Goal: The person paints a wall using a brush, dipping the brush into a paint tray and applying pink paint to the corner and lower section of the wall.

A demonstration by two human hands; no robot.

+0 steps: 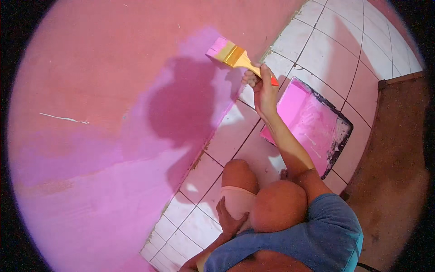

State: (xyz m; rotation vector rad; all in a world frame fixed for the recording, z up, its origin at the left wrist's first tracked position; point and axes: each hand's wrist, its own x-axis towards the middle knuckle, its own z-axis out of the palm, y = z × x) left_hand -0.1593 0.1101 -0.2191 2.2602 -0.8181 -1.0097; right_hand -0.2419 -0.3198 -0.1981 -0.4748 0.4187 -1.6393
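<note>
My right hand [263, 81] grips the wooden handle of a wide flat paintbrush [239, 58]. Its handle end is red, and pink paint coats the bristle tips. The bristles are at the wall [112, 44], by the upper edge of a fresh pink-lilac area [85, 210]; whether they touch it I cannot tell. Beneath my right forearm a paint tray [314, 119] with a dark, paint-smeared rim lies on the floor, pink paint inside. My left hand [232, 217] rests on my left thigh, fingers spread, holding nothing.
White floor tiles [278, 69] meet the wall along a rough, chipped edge. A brown surface [394, 142] borders the tiles on the right. My bent knees [280, 205] are close to the tray. My shadow falls across the wall, and a whitish streak [64, 118] marks it at left.
</note>
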